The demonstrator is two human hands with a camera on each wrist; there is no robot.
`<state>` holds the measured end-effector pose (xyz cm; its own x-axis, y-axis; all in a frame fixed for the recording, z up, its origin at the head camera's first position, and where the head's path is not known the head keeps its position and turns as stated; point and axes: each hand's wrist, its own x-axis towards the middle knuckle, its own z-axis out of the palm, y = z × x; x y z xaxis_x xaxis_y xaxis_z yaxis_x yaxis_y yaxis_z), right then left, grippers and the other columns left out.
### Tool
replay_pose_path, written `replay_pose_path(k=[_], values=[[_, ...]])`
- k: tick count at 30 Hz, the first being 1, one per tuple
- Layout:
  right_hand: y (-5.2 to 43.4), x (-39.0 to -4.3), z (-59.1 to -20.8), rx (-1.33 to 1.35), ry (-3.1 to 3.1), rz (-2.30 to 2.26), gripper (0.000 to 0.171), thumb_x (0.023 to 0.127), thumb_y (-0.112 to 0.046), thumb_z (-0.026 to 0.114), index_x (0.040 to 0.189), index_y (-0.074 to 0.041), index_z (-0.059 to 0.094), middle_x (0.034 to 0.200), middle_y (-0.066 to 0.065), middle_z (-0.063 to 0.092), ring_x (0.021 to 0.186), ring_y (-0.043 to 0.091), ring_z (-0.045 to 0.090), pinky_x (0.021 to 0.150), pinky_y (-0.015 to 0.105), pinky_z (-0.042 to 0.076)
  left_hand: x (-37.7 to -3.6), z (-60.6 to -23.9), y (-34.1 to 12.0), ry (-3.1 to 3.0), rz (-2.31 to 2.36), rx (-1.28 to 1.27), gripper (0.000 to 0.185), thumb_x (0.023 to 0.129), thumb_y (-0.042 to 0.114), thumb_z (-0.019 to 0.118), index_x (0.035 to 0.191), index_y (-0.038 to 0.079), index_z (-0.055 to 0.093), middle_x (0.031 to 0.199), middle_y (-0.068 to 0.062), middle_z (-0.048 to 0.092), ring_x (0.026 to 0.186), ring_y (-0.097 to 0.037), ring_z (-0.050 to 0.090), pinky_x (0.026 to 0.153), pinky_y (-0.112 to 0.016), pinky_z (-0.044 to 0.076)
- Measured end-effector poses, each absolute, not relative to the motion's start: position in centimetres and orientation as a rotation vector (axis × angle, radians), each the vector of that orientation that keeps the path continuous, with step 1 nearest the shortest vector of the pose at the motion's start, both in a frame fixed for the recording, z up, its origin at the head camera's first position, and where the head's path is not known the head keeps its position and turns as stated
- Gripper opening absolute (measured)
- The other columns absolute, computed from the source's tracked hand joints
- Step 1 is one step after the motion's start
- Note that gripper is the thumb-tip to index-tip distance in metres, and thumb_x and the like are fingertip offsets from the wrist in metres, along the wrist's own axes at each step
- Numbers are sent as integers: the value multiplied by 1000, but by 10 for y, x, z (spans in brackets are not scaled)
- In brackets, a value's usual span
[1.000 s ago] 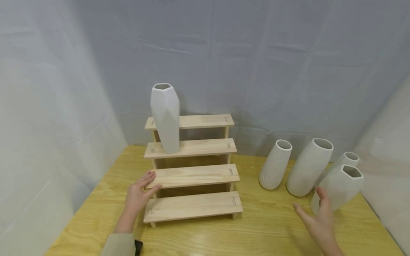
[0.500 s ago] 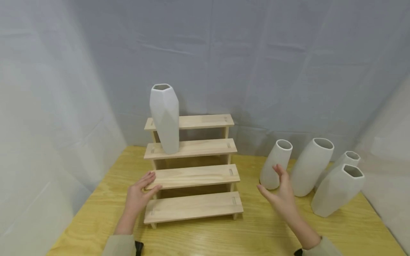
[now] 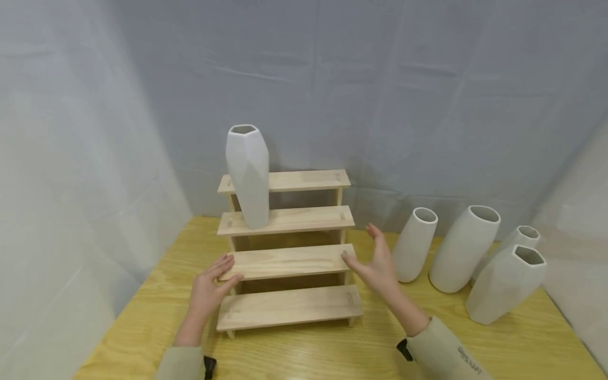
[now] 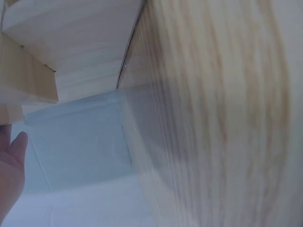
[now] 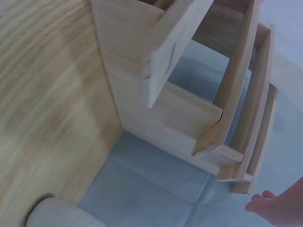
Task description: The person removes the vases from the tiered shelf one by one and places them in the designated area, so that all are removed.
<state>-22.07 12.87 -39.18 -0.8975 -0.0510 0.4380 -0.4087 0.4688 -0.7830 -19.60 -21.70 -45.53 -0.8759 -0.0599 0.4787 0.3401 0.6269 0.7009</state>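
A four-step wooden riser (image 3: 290, 261) stands mid-table. A tall white faceted vase (image 3: 248, 174) stands upright at the left end of its second step from the top. My left hand (image 3: 215, 278) rests with straight fingers against the left end of the third step down. My right hand (image 3: 373, 259) is open, palm facing left, beside the right end of that same step; whether it touches the wood is unclear. The right wrist view shows the riser's side (image 5: 189, 94) and my fingertips (image 5: 277, 208). In the left wrist view, blurred wood and one fingertip (image 4: 13, 158) appear.
Several white vases stand at the right of the yellow table (image 3: 309, 353): a slim one (image 3: 414, 244), a wide one (image 3: 463, 249), a small faceted one (image 3: 521, 238) behind, and a larger faceted one (image 3: 504, 285) in front. Grey cloth walls enclose the back and sides.
My right hand has swept left, from the faceted vase at the far right, past the slim vase, to the riser's right end. The left hand and the vases have stayed put.
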Motion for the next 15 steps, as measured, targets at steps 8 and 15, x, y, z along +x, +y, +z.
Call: replay_pose_path(k=[8,15], values=[[94,-228,-376,423,-2405,1504,84,74,-27,72,136,0,21,136,15,32,125,28,28,103,44,26,-197,-456,-218,-2398,-1160,-205,45,73,18,73,108,-6,58,118,-15,54,116,-28,44,96,-35,33],[63,-237,-367,443,-2417,1528,83,74,-28,72,136,-2,23,136,14,33,125,27,30,103,42,28,-196,-455,-218,-2397,-1175,-207,45,73,17,73,108,-7,58,118,-15,54,116,-28,44,96,-35,33]])
